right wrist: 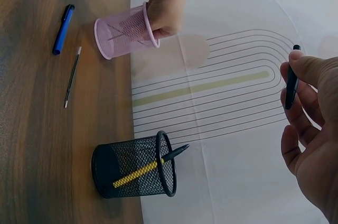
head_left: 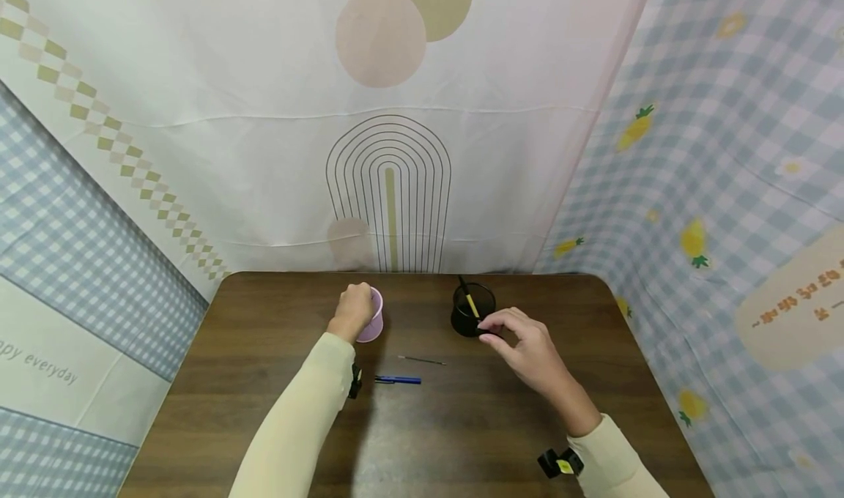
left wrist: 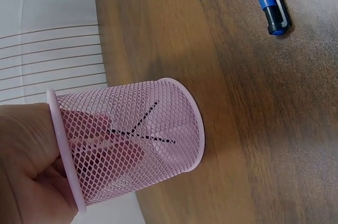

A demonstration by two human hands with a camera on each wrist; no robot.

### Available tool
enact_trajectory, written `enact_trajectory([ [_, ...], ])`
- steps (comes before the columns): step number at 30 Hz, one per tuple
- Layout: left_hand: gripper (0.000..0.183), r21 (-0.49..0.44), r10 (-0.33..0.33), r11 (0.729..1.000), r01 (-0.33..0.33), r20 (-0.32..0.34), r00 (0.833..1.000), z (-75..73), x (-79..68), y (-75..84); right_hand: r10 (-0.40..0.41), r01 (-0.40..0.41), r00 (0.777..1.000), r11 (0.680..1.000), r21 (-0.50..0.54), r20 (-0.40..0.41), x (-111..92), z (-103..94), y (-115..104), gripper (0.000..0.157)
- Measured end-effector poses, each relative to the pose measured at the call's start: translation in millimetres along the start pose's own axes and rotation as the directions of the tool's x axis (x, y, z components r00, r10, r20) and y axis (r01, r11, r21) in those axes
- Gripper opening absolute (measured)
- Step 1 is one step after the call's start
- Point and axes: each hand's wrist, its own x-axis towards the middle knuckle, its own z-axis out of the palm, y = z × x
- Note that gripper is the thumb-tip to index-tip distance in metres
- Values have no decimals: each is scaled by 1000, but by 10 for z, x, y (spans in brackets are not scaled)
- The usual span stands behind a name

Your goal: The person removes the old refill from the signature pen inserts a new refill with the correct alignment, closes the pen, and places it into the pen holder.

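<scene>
My right hand (head_left: pixel 527 344) pinches a small black pen cap (right wrist: pixel 291 78) between thumb and fingers, just in front of the black mesh pen cup (right wrist: pixel 132 168). A yellow and black pen (right wrist: pixel 138 173) leans in that cup, its bare pointed tip sticking up past the rim. My left hand (head_left: pixel 356 310) reaches into the mouth of the pink mesh pen cup (left wrist: pixel 127 139), its fingers partly visible through the mesh. Thin black lines show on or through that mesh; whether the fingers hold anything is unclear.
A blue pen (head_left: pixel 398 380) with a clip lies on the brown table (head_left: pixel 461 439) near my left wrist. Behind it lies a thin pen refill (head_left: pixel 422 360). Patterned cloth (head_left: pixel 277 190) hangs along the table's back and sides.
</scene>
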Motion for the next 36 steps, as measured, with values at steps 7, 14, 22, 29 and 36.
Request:
enact_trajectory([
  [7, 15, 35, 13, 999, -12, -21, 1000, -13, -25, 24, -8, 8, 1000, 1000, 9, -7, -7, -2, 11, 25],
  [14, 12, 46, 9, 999, -9, -2, 1000, -12, -21, 26, -25, 25, 1000, 1000, 11, -3, -2, 6, 8, 25],
  [22, 9, 52, -21, 998, 20, 22, 1000, -25, 6, 24, -17, 17, 1000, 1000, 10, 6, -6, 14, 24, 22],
  [29, 9, 56, -32, 998, 30, 26, 999, -44, 6, 49, -28, 28, 1000, 999, 20, -1, 7, 29, 32, 24],
  [36, 10, 71, -40, 997, 39, 21, 999, -30, 33, 35, -37, 37, 999, 999, 20, -7, 16, 52, 51, 27],
])
